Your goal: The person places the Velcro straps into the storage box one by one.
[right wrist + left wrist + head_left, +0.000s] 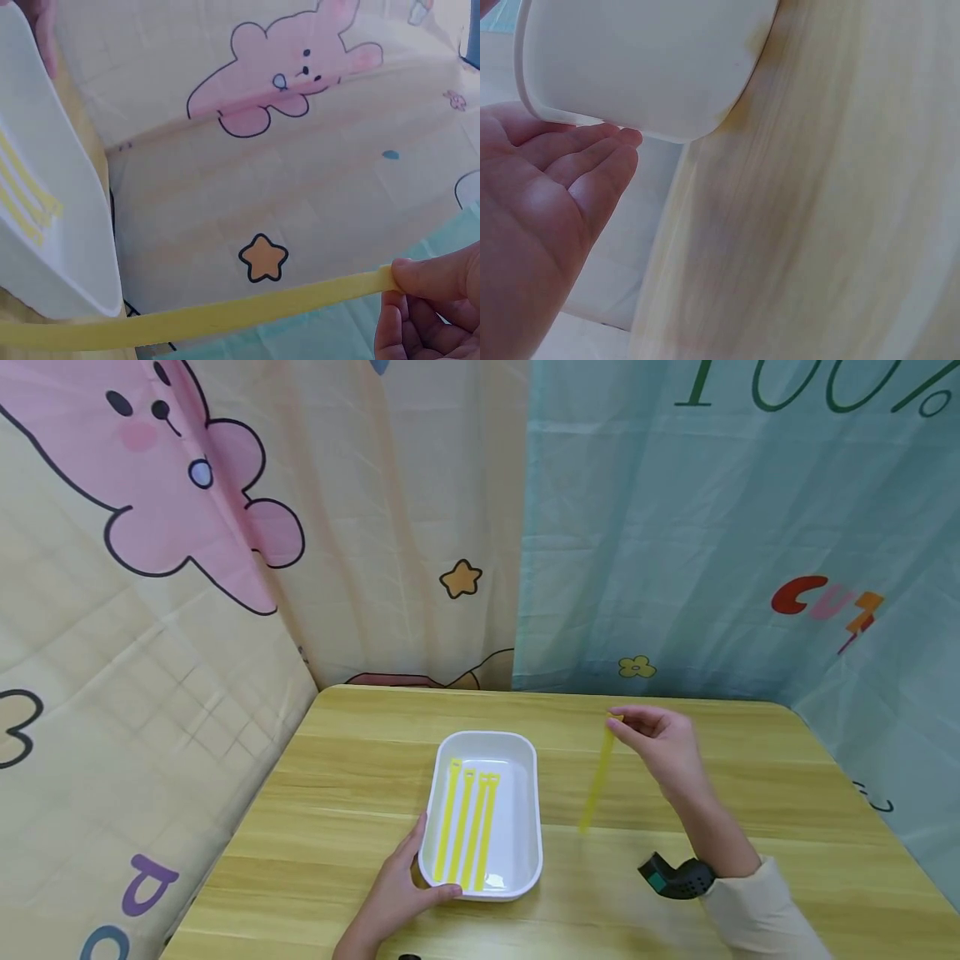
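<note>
On the table sits a white tray [538, 827] with several yellow cable ties [461, 827] lying side by side in its left half, their slotted heads at the far end. My left hand [397, 889] holds the tray's near left corner, thumb over the near rim and fingers against the left side. In the left wrist view those fingers [604, 161] touch the tray's outer wall. My right hand [663, 747], to the right of the tray, pinches one yellow cable tie [597, 781] by its upper end between thumb and fingers. That tie [225, 315] stretches out long and flat in the right wrist view.
The wood-grain table [360, 777] ends at printed curtains [420, 527] behind and at both sides. A black device [678, 877] is worn on the right wrist. A small dark object [409, 957] shows at the bottom edge, near the left wrist.
</note>
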`<state>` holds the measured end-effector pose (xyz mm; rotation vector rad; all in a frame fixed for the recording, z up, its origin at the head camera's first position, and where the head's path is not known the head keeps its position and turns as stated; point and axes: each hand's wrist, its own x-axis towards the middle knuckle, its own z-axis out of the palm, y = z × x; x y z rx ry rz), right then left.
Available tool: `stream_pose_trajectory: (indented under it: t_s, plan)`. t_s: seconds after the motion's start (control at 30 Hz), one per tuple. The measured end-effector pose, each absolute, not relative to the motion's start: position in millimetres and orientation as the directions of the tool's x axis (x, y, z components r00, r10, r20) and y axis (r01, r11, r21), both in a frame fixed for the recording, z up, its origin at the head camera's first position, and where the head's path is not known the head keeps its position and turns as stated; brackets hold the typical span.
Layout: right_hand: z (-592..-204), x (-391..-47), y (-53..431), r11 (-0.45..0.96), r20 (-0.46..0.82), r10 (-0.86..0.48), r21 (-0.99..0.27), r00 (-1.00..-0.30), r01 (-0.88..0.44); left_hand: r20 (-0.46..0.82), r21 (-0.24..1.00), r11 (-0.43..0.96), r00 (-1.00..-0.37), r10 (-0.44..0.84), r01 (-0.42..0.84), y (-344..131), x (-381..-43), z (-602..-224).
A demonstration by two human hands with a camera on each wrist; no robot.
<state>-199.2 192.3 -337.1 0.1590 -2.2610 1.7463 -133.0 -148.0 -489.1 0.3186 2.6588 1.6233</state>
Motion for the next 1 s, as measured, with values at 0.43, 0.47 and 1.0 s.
stream_pose_trajectory:
  t_s: [0.43,0.47,1.0]
  plan:
    - [-324,-192,166,0.113,0.349,0.057,-0.933,-0.935,-0.342,0.114,0.877,0.444,-0.977,0.178,0.184,-146,-136,-487]
    - [-325,-192,164,0.097,0.354,0.051,-0.932,-0.934,-0.348,0.115,0.877,0.443,-0.977,0.179,0.184,-146,-136,-487]
    - [-359,-194,131,0.014,0.274,-0.028,-0.961,-0.961,-0.275,0.090,0.887,0.433,-0.979,0.183,0.163,-147,-132,-489]
